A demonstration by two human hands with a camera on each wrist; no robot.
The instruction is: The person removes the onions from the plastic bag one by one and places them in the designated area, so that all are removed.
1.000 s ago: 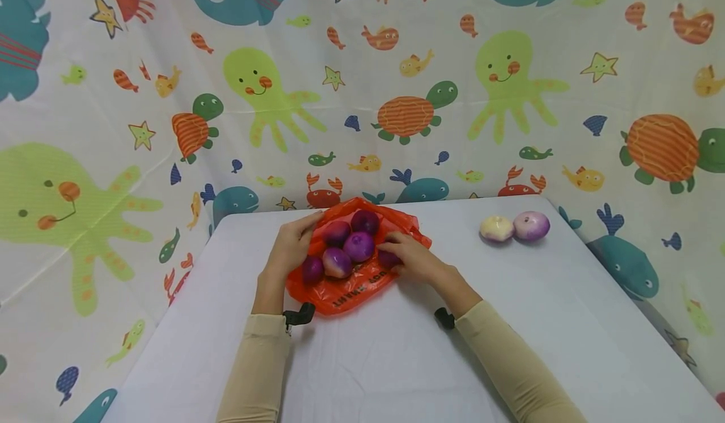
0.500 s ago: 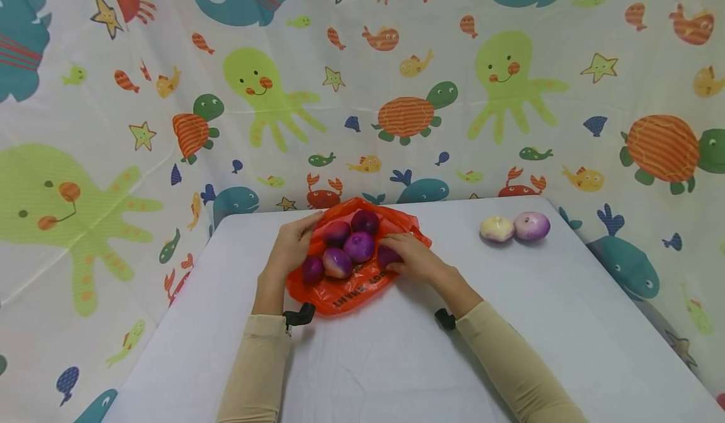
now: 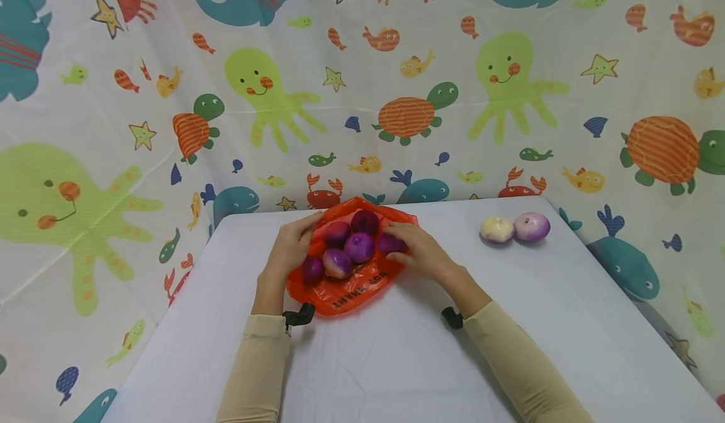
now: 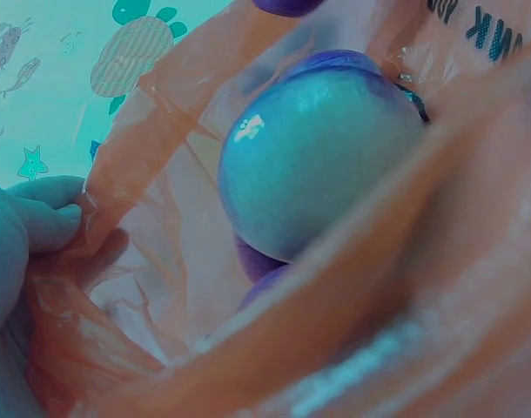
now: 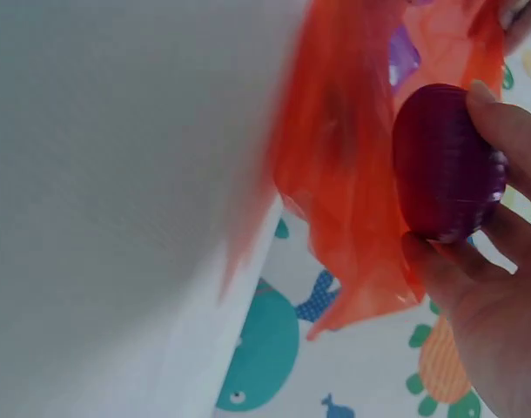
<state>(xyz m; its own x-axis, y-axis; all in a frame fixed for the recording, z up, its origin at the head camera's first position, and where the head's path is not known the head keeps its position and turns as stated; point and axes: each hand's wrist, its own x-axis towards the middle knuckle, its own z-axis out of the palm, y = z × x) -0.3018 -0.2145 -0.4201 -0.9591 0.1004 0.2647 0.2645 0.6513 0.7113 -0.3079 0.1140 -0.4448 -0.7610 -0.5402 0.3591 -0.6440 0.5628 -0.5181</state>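
A red plastic bag [image 3: 348, 296] with dark lettering lies spread on the table, with several purple onions [image 3: 359, 247] on it. At its left edge my left hand [image 3: 291, 247] pinches the plastic, which the left wrist view shows between thumb and fingers [image 4: 52, 213]. A pale-sided onion [image 4: 326, 161] sits inside the bag there. My right hand [image 3: 421, 250] holds a dark purple onion [image 3: 391, 243] at the bag's right side. In the right wrist view the thumb and fingertips of that hand [image 5: 500, 252] grip this onion [image 5: 444, 165] beside the red plastic [image 5: 352, 200].
Two more onions, one whitish [image 3: 497, 229] and one light purple [image 3: 531, 226], lie side by side at the table's back right. The white table [image 3: 374, 366] ends at a hanging cloth [image 3: 351, 26] printed with sea animals. A black wrist strap is on each arm.
My right hand has shifted slightly to the right, and the onion in its grip has moved right with it. The left hand stays at the bag's left edge.
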